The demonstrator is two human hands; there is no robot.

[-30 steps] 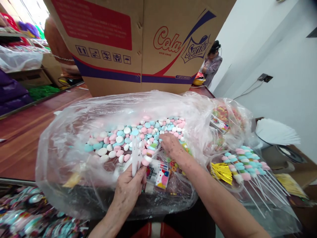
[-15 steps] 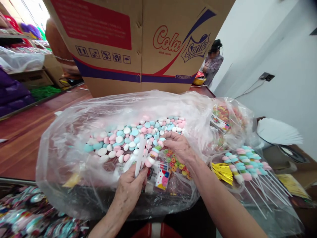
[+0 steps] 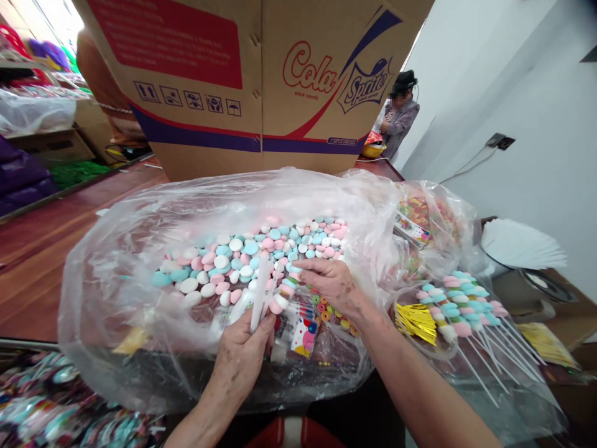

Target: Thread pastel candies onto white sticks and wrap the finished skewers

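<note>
Big cardboard box [image 3: 261,81] w/ "Cola Sprite" print stands at 12 o'clock on the wooden table [image 3: 41,255], filling the top of view. In front of it, centre, a large clear plastic bag [image 3: 116,261] lies open, full of pink, blue and white marshmallow candies [image 3: 242,255]. At 3 o'clock a second clear bag holds finished marshmallow skewers [image 3: 459,298], sticks trailing toward 4–5 o'clock, w/ gold twist ties [image 3: 415,320] just beside them at their 9 o'clock. White paper stack [image 3: 520,246] sits further out at 3 o'clock. A person [image 3: 398,115] stands well apart at 1 o'clock.

Left hand [image 3: 242,358], low centre, fingers closed round a bundle of white sticks [image 3: 260,292]; long axis near upright in view, free ends pointing to 12 o'clock over the candies, butt ends in the fist. One stick carries a few candies, slanting toward 1 o'clock. Right hand [image 3: 331,283] at the bundle's 3 o'clock, inside the bag mouth, fingertips pinched on a small candy piece at that stick's tip. Small printed card packets [image 3: 303,333] lie just under both hands, approx 6 o'clock of the candy heap.
</note>
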